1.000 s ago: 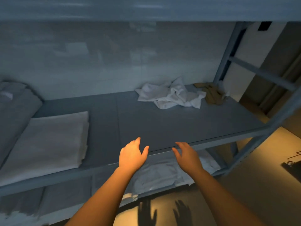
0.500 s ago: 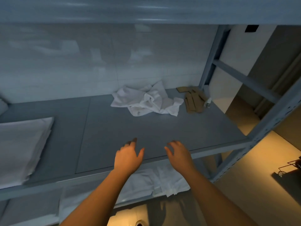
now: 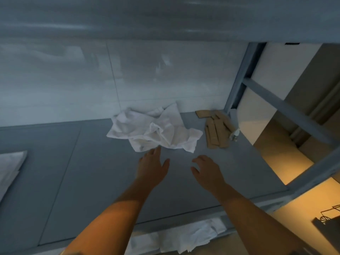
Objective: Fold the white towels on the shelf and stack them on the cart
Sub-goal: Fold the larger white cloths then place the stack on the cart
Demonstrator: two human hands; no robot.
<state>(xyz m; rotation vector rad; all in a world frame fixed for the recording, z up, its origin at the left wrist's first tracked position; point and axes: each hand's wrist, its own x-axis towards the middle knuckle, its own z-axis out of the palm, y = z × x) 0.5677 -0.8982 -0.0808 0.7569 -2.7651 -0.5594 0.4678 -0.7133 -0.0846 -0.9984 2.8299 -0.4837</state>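
Your left hand (image 3: 151, 167): fingers straight, tips at the towel (image 3: 156, 132) edge, holding nothing. Your right hand (image 3: 207, 170): fingers loosely curled, empty, near it. Towel: crumpled, at the shelf (image 3: 73, 181) back, beside cardboard strips (image 3: 215, 132).

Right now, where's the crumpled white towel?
In the head view, the crumpled towel lies at the back of the shelf by the wall, left of the tan pieces, just beyond the left hand.

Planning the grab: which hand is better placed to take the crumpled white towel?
Left hand: its straight fingertips reach the near edge of the crumpled white towel; the right hand hovers farther back.
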